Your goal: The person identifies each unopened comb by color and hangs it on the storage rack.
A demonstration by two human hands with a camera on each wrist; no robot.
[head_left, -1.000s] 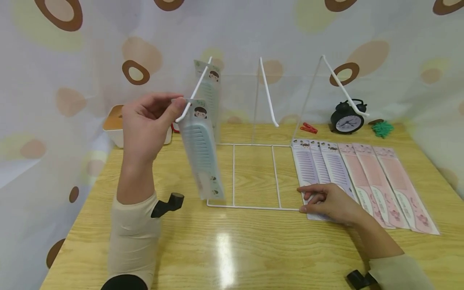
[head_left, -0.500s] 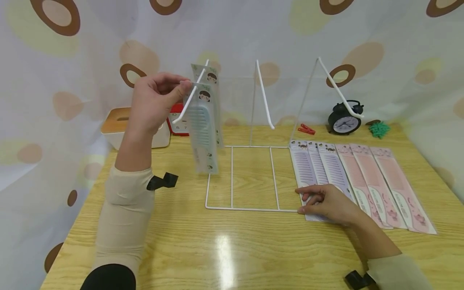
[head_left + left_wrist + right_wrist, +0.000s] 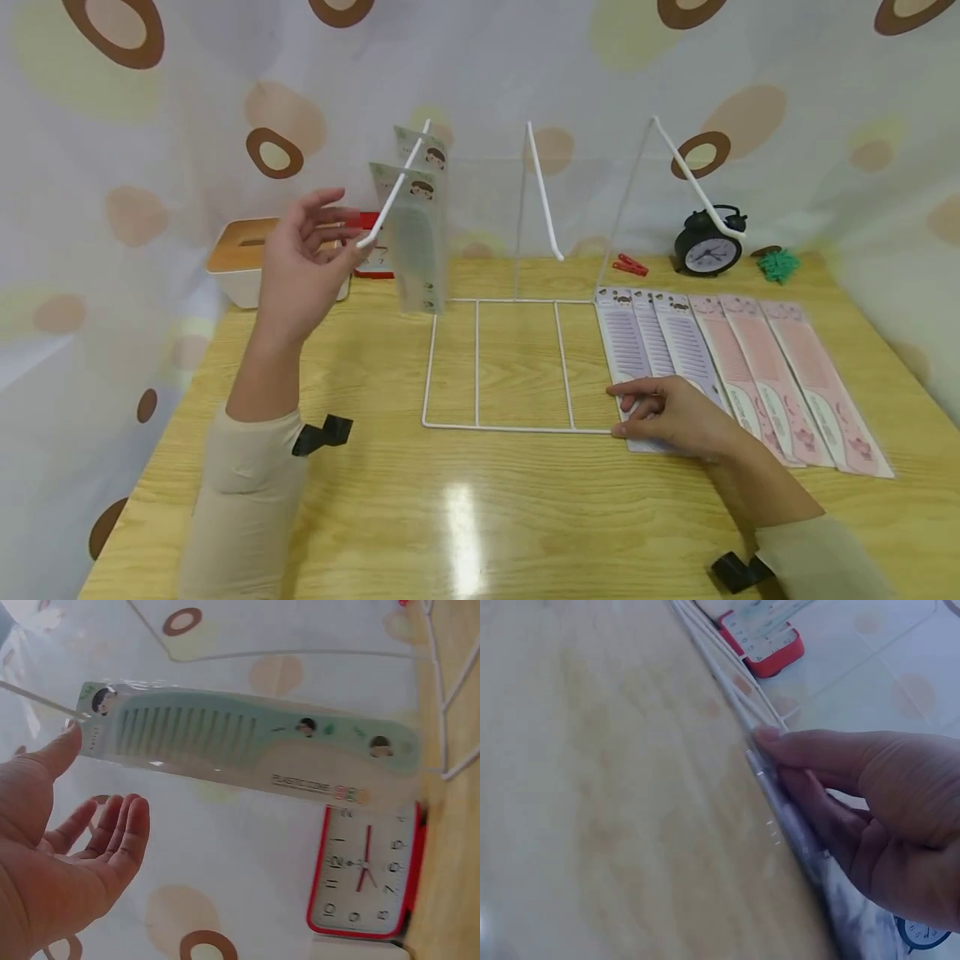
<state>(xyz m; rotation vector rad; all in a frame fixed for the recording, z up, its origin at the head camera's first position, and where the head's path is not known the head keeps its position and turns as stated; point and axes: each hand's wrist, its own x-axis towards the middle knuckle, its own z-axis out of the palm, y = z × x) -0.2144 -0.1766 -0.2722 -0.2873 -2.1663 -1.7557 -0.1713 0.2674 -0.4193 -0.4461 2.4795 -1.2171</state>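
A white wire rack (image 3: 480,428) with three long prongs stands on the table. Two green combs in clear packaging hang from its left prong, the front comb (image 3: 412,237) partly covering the rear comb (image 3: 441,192). My left hand (image 3: 300,262) is beside the prong's tip, its fingers loosely spread and its thumb close to the prong. In the left wrist view the front comb (image 3: 187,727) hangs apart from those fingers. With thumb and index finger, my right hand (image 3: 671,417) pinches the rack's front right corner, over the lower end of the packaged purple combs (image 3: 626,333).
Packaged pink combs (image 3: 802,367) lie overlapping right of the purple ones. Along the back are a black alarm clock (image 3: 707,252), a red clip (image 3: 630,265), a green tangle (image 3: 778,266), a red clock (image 3: 364,866) and a white box with a wooden lid (image 3: 243,250).
My left hand slid the front comb back along the left prong, let go of it, and drew down and toward the prong's tip. The right hand stays at the rack's corner.
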